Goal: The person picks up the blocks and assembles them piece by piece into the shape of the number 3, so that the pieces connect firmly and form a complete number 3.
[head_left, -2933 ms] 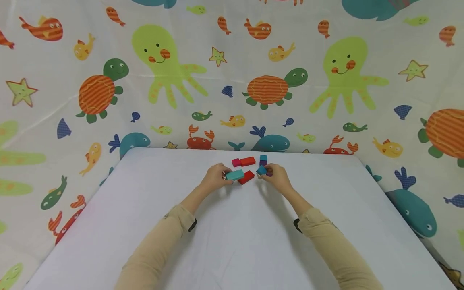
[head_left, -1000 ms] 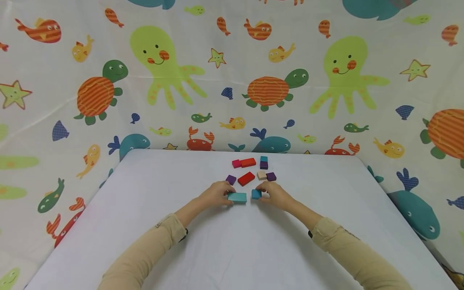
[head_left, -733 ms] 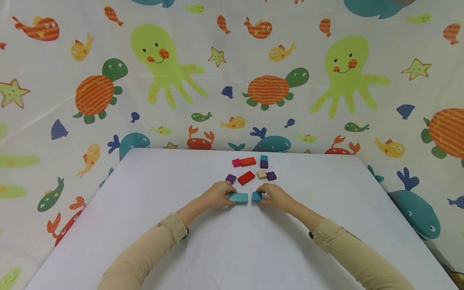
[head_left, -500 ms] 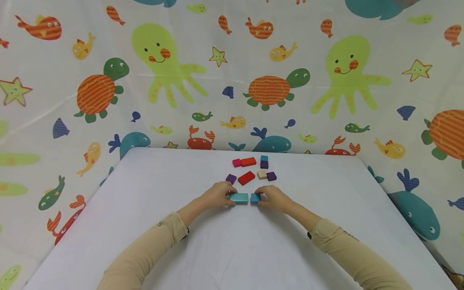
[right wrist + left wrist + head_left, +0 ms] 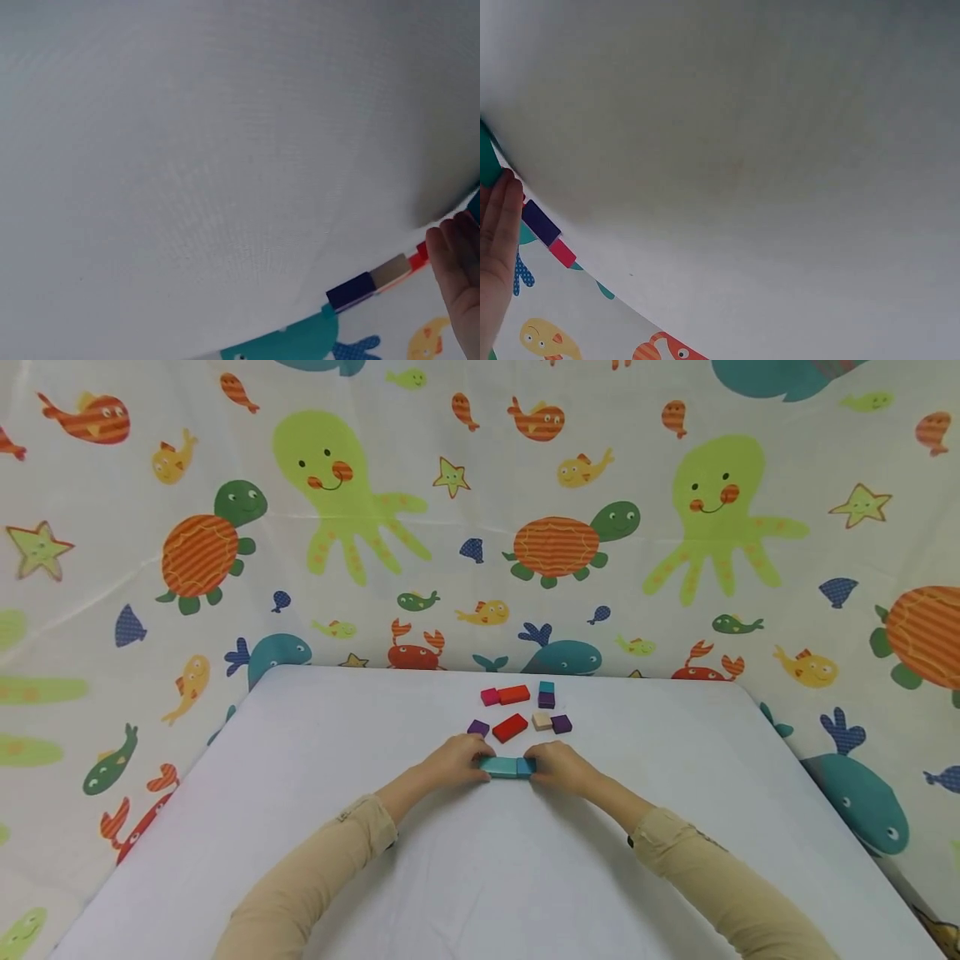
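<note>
In the head view my left hand (image 5: 454, 762) grips the left end of a long turquoise block (image 5: 500, 767). My right hand (image 5: 561, 767) pinches a small blue block (image 5: 526, 767), whose left face meets the turquoise block's right end. Both blocks lie in line just above or on the white table; which of these cannot be told. Fingers of the left hand (image 5: 498, 232) show at the left edge of the left wrist view, beside the turquoise block (image 5: 489, 161). At the right edge of the right wrist view are fingers of the right hand (image 5: 456, 262), partly hiding the blue block (image 5: 475, 206).
Behind the hands lie a purple block (image 5: 478, 727), a red block (image 5: 510, 727), a beige block (image 5: 542, 721) and another purple block (image 5: 562, 724). Farther back are a pink block (image 5: 489, 697), an orange-red block (image 5: 513, 694), and a teal block (image 5: 546, 687) touching a purple one (image 5: 546, 701).
Both hands have come from among the back blocks toward the table's front. Over the last half second the gap between the turquoise and blue blocks has closed, and both hands still hold them.
</note>
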A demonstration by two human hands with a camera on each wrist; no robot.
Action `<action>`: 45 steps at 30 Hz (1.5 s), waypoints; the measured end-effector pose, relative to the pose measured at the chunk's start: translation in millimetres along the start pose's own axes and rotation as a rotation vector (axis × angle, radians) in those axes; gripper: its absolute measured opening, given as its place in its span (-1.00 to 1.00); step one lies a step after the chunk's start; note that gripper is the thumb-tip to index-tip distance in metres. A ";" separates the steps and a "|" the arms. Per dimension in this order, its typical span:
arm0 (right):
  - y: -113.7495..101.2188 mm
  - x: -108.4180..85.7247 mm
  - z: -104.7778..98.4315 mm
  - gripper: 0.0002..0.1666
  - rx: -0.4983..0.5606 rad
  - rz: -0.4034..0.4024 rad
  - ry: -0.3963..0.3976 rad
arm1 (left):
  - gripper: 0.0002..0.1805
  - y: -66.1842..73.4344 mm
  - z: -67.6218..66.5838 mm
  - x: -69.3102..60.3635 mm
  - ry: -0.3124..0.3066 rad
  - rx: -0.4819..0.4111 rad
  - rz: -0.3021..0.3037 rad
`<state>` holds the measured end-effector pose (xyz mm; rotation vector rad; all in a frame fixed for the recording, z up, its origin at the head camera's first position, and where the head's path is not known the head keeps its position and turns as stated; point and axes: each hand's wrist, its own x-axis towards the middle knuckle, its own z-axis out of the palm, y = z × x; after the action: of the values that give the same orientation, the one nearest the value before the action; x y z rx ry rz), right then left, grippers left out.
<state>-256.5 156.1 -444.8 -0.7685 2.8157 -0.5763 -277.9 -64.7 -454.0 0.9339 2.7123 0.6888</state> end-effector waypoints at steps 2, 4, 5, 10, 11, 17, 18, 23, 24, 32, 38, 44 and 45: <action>0.9 0.0 0.0 -0.59 0.003 0.009 -0.009 | -0.58 0.1 0.7 0.9 0.000 0.005 0.005; 2.0 0.3 0.2 -0.59 0.006 0.013 -0.020 | -0.58 0.3 1.5 1.4 0.001 0.008 0.009; 2.4 0.7 0.2 -0.58 0.009 0.015 -0.026 | -0.58 0.3 1.8 1.5 0.003 0.010 0.011; 3.0 4.8 -0.2 -0.59 0.014 0.007 -0.057 | -0.57 -0.6 3.9 1.6 0.011 0.023 0.000; 2.8 5.7 -0.4 -0.60 0.011 0.005 -0.065 | -0.57 -0.9 4.2 1.4 0.011 0.023 -0.003; 2.5 9.0 -0.2 -0.60 0.005 0.011 -0.089 | -0.58 -1.6 4.1 0.5 0.009 0.005 -0.029; 2.7 9.0 -0.3 -0.60 0.006 0.013 -0.089 | -0.58 -1.6 4.0 0.6 0.008 0.003 -0.030; 4.9 9.1 -1.8 -0.60 0.018 0.041 -0.081 | -0.56 -1.2 3.1 4.2 -0.007 -0.033 -0.034; 5.3 9.5 -2.0 -0.60 0.018 0.044 -0.080 | -0.56 -1.3 2.8 5.3 -0.009 -0.041 -0.041; 7.4 13.2 0.0 -0.60 0.024 0.026 -0.087 | -0.55 -4.4 1.4 9.6 -0.030 -0.071 -0.113; 10.6 11.9 -1.1 -0.60 0.006 -0.020 -0.080 | -0.55 -5.0 1.2 10.0 -0.035 -0.078 -0.102; 12.1 12.9 -4.8 -0.60 -0.004 -0.039 -0.097 | -0.55 -3.7 0.6 9.1 -0.033 -0.078 -0.106; 11.7 13.2 -5.5 -0.60 -0.003 -0.038 -0.099 | -0.56 -3.5 0.2 8.8 -0.032 -0.079 -0.107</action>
<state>-274.5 160.3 -445.3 -0.8295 2.7177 -0.5246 -286.6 -61.6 -456.1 0.7689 2.6639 0.7467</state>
